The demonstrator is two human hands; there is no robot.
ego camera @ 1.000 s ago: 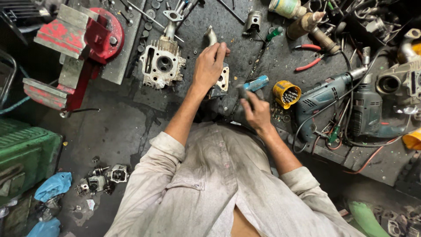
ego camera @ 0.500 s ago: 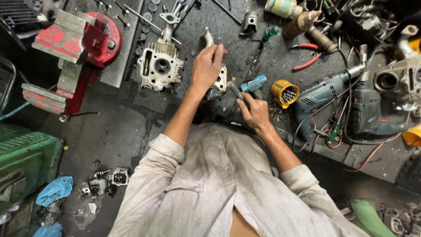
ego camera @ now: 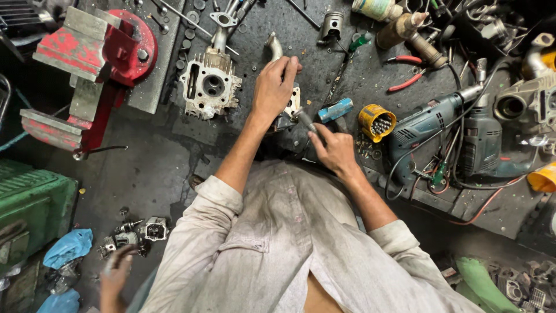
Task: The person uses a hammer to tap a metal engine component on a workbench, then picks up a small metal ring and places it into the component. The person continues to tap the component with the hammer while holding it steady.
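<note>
Pressing left hand (ego camera: 275, 87) grip onto metal part (ego camera: 292, 107); right hand (ego camera: 335, 149) grip clamped on tool (ego camera: 305, 120).

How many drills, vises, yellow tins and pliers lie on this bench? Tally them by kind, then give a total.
Drills: 2
Vise: 1
Yellow tin: 1
Pliers: 1
Total: 5
</note>
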